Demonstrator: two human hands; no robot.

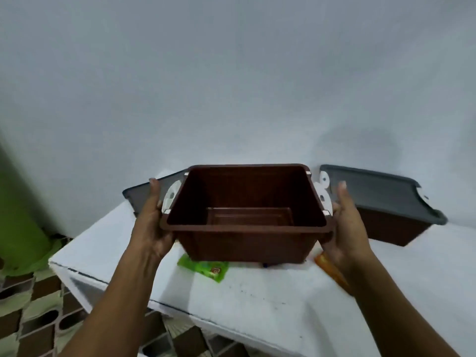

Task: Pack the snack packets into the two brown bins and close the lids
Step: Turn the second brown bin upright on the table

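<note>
An open, empty brown bin [247, 238] is held between both hands above the white table [257, 300], tilted so its inside faces me. My left hand [152, 222] grips its left side by the white latch; my right hand [345, 222] grips its right side. A grey lid [140, 194] lies behind the left hand. A second brown bin [391, 225] with its grey lid [373, 186] on stands at the back right. A green snack packet [206, 269] lies under the held bin. An orange packet [332, 271] lies partly hidden by my right wrist.
A pale wall rises right behind the table. A green object [18, 207] stands at the far left. The floor [38, 318] below the table's left and front edges has brown and green patterned tiles.
</note>
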